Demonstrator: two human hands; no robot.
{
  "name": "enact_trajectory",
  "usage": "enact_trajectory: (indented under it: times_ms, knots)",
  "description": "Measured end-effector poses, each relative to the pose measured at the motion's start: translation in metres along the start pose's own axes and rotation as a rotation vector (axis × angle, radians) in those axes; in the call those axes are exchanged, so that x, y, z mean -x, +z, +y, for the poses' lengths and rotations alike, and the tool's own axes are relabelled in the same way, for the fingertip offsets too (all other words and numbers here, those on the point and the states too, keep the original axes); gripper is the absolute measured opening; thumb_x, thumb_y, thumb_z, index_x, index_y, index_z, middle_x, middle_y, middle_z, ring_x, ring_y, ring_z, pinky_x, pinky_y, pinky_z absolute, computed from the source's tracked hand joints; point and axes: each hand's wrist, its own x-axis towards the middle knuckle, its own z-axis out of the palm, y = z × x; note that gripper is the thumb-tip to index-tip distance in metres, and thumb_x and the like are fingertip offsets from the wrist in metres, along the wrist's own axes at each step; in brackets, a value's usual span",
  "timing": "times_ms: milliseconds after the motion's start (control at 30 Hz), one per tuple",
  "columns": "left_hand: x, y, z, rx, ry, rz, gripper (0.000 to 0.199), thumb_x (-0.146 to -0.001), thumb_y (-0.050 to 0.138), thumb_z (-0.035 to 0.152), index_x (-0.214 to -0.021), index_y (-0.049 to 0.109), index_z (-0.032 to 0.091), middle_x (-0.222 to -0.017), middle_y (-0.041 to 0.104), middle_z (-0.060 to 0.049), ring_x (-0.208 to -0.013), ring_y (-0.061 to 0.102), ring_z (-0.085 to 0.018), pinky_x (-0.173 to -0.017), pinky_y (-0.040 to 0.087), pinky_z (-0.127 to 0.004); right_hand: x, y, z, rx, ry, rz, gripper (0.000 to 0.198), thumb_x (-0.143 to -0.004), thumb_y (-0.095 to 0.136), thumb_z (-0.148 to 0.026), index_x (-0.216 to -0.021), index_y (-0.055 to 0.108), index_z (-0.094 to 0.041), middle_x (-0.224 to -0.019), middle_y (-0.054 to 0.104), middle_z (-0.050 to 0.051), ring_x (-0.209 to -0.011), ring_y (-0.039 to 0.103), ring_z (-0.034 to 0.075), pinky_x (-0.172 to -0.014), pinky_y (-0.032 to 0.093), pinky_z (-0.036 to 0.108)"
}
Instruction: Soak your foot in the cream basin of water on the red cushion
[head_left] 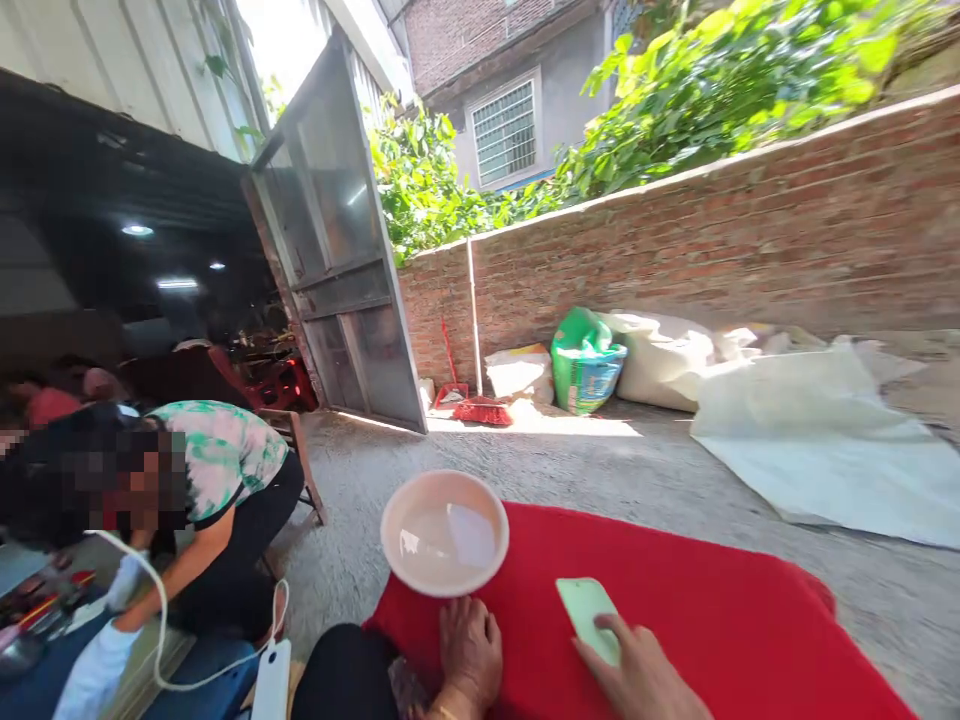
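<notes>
Co-worker (217,480): far left, a person in a green-and-white shirt bends forward over a low surface; a white cable (161,620) runs from there down to a white power bank (271,680) at the bottom edge.
Door (337,250): a grey metal door stands swung open behind that person, dark interior to its left.
Bowl (444,533): a pale pink round bowl with clear water sits on the near left edge of the red cloth (712,620), just beyond my left hand.
Left hand (470,650): rests palm down on the cloth, fingers loosely curled together, holding nothing; fingertips near the bowl's rim but I cannot tell if they touch.
Phone (589,615): lies flat on the cloth, right of the bowl and apart from it.
Phone axis: long axis runs from near right to far left, the far end pointing up and slightly left, toward the wall (675,250).
Phone look: pale mint green, plain smooth face, rounded corners; near end hidden under my fingers.
Right hand (637,675): open, fingers extended, fingertips pressing on the phone's near end, not wrapped around it.
Hands: well apart, the left by the bowl, the right on the phone.
Sacks (660,365): green and white sacks lean against the brick wall; a white sheet (825,440) lies on the concrete floor at right.
</notes>
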Motion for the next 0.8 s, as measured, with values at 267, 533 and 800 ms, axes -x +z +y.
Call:
enact_trajectory:
  times_ms: [267, 533, 800]
  knots:
    - [0.007, 0.005, -0.011, -0.011, 0.135, 0.215, 0.035, -0.095, 0.035, 0.02, -0.084, 0.068, 0.024, -0.094, 0.071, -0.002, -0.097, 0.06, -0.019, -0.086, 0.038, -0.033, 0.013, 0.01, -0.042, 0.116, 0.022, -0.096, 0.022, -0.083, 0.057, -0.031, -0.103, 0.064, -0.027, -0.1, 0.066, 0.006, -0.093, 0.068, 0.021, -0.072, 0.048, 0.026]
    - [0.01, 0.017, -0.011, -0.018, 0.151, 0.237, 0.039, -0.096, 0.032, 0.022, -0.081, 0.068, 0.024, -0.094, 0.071, -0.003, -0.096, 0.06, -0.021, -0.086, 0.038, -0.035, 0.022, -0.043, 0.042, 0.149, 0.405, -0.081, 0.034, -0.094, 0.042, -0.043, -0.116, 0.06, -0.026, -0.102, 0.064, 0.008, -0.092, 0.068, 0.024, -0.066, 0.048, 0.031]
    - [0.009, 0.016, -0.016, -0.01, 0.22, 0.264, 0.039, -0.096, 0.032, 0.023, -0.077, 0.066, 0.026, -0.085, 0.071, -0.003, -0.092, 0.061, -0.02, -0.081, 0.039, -0.035, 0.021, -0.003, -0.035, 0.073, 0.124, -0.115, 0.024, -0.083, 0.058, -0.034, -0.106, 0.064, -0.028, -0.101, 0.064, 0.003, -0.094, 0.066, 0.019, -0.075, 0.044, 0.025]
